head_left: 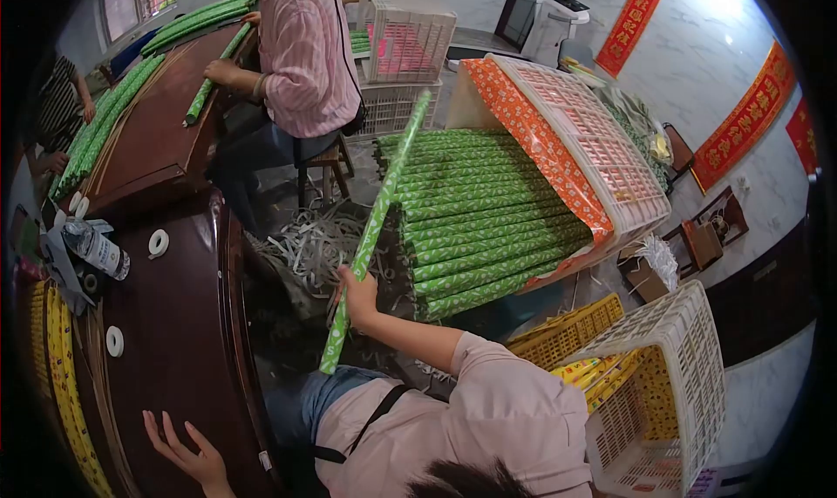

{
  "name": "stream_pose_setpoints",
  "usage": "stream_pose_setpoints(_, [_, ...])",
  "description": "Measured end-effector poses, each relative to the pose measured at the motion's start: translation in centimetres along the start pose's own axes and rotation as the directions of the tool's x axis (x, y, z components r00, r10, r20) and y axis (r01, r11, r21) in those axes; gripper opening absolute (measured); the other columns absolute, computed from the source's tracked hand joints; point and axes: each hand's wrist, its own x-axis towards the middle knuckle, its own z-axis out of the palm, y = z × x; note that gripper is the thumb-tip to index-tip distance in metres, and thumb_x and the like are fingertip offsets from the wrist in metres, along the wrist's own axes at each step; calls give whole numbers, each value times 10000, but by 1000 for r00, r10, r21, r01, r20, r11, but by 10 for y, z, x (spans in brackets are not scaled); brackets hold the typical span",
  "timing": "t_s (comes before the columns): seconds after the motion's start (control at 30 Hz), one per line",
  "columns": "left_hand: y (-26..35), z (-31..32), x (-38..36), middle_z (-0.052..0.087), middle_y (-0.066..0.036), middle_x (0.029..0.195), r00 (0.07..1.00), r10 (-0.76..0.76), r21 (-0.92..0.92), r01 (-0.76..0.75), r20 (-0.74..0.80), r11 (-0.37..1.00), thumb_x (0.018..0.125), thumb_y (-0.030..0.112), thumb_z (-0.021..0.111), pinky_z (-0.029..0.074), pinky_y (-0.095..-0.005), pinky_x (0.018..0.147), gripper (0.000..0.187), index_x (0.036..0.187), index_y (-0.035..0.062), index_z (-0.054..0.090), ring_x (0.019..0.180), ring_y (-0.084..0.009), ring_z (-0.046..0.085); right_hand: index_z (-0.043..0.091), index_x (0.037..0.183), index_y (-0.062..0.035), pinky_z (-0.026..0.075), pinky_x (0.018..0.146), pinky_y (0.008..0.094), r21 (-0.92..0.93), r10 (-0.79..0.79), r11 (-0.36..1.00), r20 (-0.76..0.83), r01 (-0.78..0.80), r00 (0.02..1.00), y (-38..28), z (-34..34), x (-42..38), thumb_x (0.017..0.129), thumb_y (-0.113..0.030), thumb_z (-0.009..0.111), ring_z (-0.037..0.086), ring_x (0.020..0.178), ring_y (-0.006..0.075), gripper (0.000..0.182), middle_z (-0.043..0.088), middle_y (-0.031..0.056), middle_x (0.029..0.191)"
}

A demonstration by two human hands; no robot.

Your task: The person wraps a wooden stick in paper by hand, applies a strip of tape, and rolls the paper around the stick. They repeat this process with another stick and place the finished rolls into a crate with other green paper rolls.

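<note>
My right hand (356,297) is closed around the lower part of a long green tube (384,193) with a white pattern. The tube leans upright, away from the table, its upper end beside a big stack of similar green tubes (479,210). That stack lies on its side in a crate (602,149) lined with orange flowered sheet. My left hand (187,453), fingers spread, is over the dark brown table (166,358) and holds nothing. Nearest it on the table are thin brown sticks (96,385) and yellow patterned tubes (70,393).
White tape rolls (114,341) and a water bottle (96,249) are on my table. Shredded strips (318,241) lie on the floor. Behind me stands a white crate (689,376) with yellow tubes. A person in a striped shirt (305,53) handles a green tube at another table (148,162).
</note>
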Motion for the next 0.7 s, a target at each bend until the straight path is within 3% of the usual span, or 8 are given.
stream_pose_setpoints(0.17, [-8,3,-3,311,-188,1501,999,0,26,-2,49,1000,977,35,496,340,-500,1135,412,1385,29,438,1393,-366,336,490,786,-54,423,408,332,11,-90,995,-259,97,962,16,-16,46,938,-337,654,496,408,177,361,515,53,581])
stream_pose_setpoints(0.33, [-8,2,1,315,-169,1507,994,-100,-7,101,50,995,984,42,490,341,-487,1130,412,1393,38,439,1397,-344,335,458,1013,9,438,411,347,71,-161,977,-364,200,918,-8,-32,88,983,-381,557,498,413,198,404,535,94,618])
stream_pose_setpoints(0.43, [-8,1,0,313,-168,1510,993,-97,8,96,64,995,987,45,487,342,-486,1127,415,1399,43,435,1399,-341,331,412,1224,63,443,410,364,106,-235,925,-595,364,769,-18,-38,128,987,-390,531,536,455,214,525,557,126,672])
stream_pose_setpoints(0.5, [-8,3,0,323,-169,1505,994,-83,16,82,71,997,982,39,494,340,-491,1127,410,1390,43,450,1394,-346,338,285,1393,89,523,538,408,52,-183,950,-708,309,682,-41,-50,140,987,-393,514,635,622,277,671,618,207,900])
stream_pose_setpoints(0.53, [-9,3,0,323,-169,1505,994,-80,14,79,72,997,982,39,494,340,-491,1127,410,1390,43,450,1394,-346,338,285,1393,89,523,538,408,52,-183,949,-711,310,680,-44,-57,156,987,-393,514,635,622,277,671,618,207,900])
stream_pose_setpoints(0.6, [-9,4,0,338,-172,1498,994,-80,22,79,69,997,975,34,504,341,-491,1127,400,1373,39,471,1386,-351,350,258,1428,94,541,799,453,-59,-167,974,-839,218,518,-40,-80,193,983,-413,520,653,934,376,723,576,279,1173])
stream_pose_setpoints(0.63, [-8,4,0,338,-172,1498,994,-77,20,76,71,997,975,34,504,341,-491,1127,400,1373,39,471,1386,-351,350,326,1399,100,448,995,479,-190,-223,975,-823,118,522,-54,-86,187,973,-448,530,539,1174,436,723,467,318,1346])
stream_pose_setpoints(0.7, [-7,4,1,350,-174,1491,995,-88,10,88,54,996,968,25,512,344,-491,1124,395,1362,37,484,1379,-354,361,383,1368,114,420,1027,490,-256,-296,955,-811,149,505,-65,-105,193,968,-471,532,491,1223,459,724,473,324,1339])
